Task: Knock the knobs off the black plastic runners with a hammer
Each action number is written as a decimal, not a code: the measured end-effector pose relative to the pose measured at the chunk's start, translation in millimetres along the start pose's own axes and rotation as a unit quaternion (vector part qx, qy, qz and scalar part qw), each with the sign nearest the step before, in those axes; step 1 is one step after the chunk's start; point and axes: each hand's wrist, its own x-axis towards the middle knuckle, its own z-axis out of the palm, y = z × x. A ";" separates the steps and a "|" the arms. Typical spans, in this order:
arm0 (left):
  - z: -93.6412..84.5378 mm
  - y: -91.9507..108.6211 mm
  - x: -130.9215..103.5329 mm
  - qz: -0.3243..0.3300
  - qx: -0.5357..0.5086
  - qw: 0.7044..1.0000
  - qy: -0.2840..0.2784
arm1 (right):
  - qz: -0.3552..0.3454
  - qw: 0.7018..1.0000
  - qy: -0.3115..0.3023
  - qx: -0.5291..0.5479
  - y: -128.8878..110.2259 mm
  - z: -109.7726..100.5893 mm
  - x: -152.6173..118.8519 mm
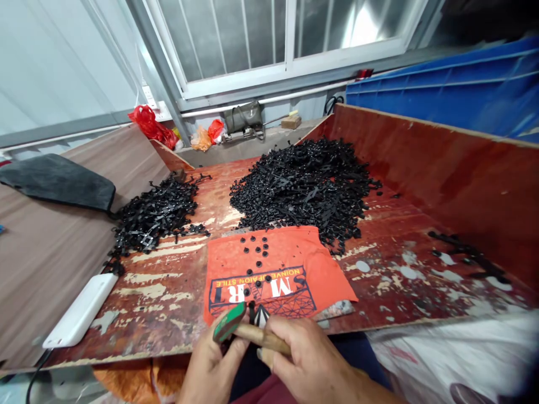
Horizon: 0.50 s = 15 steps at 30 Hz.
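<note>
Grasps a brown wooden-handled, green-headed tool (pixel 255 335) in the fingers of the right hand (pixel 309 350); curls the left hand (pixel 214 353) beside its head, cannot tell around what. Faces, just beyond the fingers, small round black pieces (pixel 258 264) on printed orange cloth (pixel 326 269).

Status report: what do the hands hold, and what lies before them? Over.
Right hand closed on wooden-handled tool. Left hand at its green head, grip unclear. Black pieces on orange cloth ahead.

"SMART" and "STILE" on orange cloth (pixel 288 249)
</note>
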 end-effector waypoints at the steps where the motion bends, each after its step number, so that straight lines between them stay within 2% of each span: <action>1: -2.6 1.0 -2.1 0.024 0.056 0.998 -0.011 | -0.009 1.000 0.004 -0.001 -2.9 -1.6 -0.1; 3: -9.8 3.2 -6.4 0.073 0.170 0.983 -0.021 | -0.019 1.000 0.005 0.008 -9.4 -4.5 0.6; 5: -18.8 5.3 -10.7 0.113 0.256 0.960 -0.009 | -0.013 0.999 -0.002 0.035 -15.2 -7.0 2.4; 7: -27.6 7.0 -14.8 0.143 0.340 0.929 0.019 | 0.000 0.997 -0.018 0.076 -19.2 -9.3 4.7; 9: -33.6 7.6 -18.7 0.144 0.398 0.904 0.057 | 0.017 0.993 -0.025 0.118 -21.2 -11.1 7.3; 11: -34.8 6.4 -21.8 0.124 0.402 0.904 0.074 | 0.025 0.988 -0.020 0.151 -21.3 -12.0 9.5; 15: -25.1 -1.4 -20.2 0.123 0.312 0.941 0.044 | 0.030 0.984 -0.003 0.173 -17.4 -9.6 11.4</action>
